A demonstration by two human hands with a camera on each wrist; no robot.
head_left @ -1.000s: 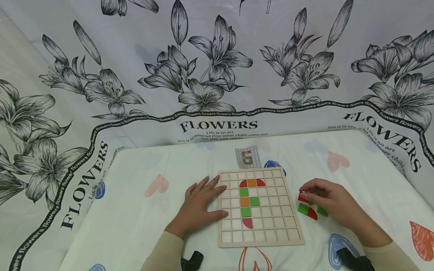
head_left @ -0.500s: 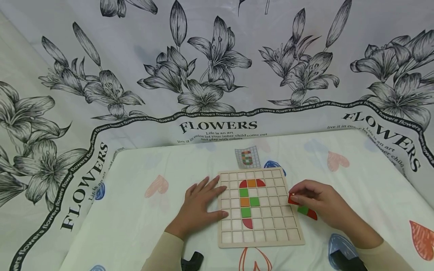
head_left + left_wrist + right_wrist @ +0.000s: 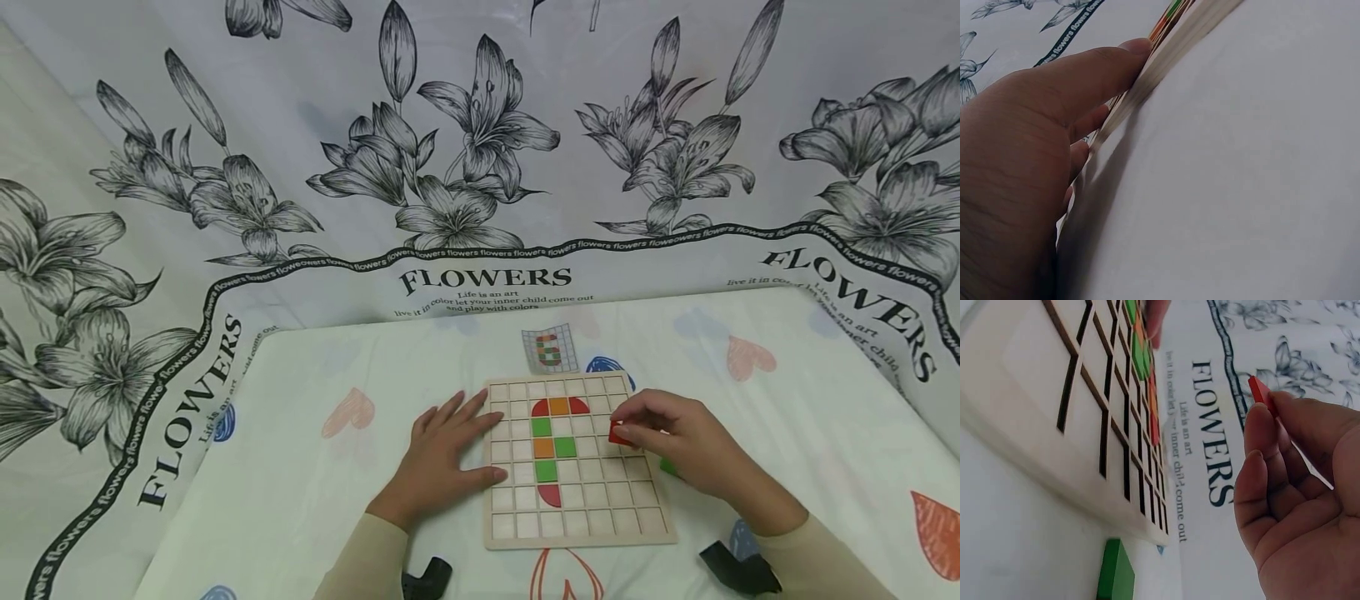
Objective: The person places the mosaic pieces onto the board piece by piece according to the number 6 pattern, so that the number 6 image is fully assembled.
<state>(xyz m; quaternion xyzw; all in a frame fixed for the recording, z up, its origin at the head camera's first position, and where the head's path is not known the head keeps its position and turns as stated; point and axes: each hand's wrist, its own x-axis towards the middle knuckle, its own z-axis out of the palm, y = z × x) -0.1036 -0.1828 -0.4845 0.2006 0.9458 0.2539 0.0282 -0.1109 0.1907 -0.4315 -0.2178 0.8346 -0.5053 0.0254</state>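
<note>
A wooden grid board [image 3: 611,522] lies on the cloth, with several red, orange and green tiles set in its cells. My left hand [image 3: 442,462] rests at the board's left edge, fingers spread, the thumb [image 3: 1104,72] touching the rim in the left wrist view. Over the board's right columns, my right hand [image 3: 693,442] pinches a small red tile [image 3: 1260,392] between thumb and fingertips. In the right wrist view the tile is held above the board. A green tile [image 3: 668,468] lies just right of the board, partly hidden by the right hand.
A small card [image 3: 550,348] printed with a coloured grid pattern lies behind the board. Black straps [image 3: 738,569] show near both wrists. Heart-printed cloth [image 3: 262,467] covers the table, and a flower-printed sheet [image 3: 480,208] hangs at the back.
My right hand has carried the red tile left, from beside the loose tiles to over the board's right side. The left hand stays in place.
</note>
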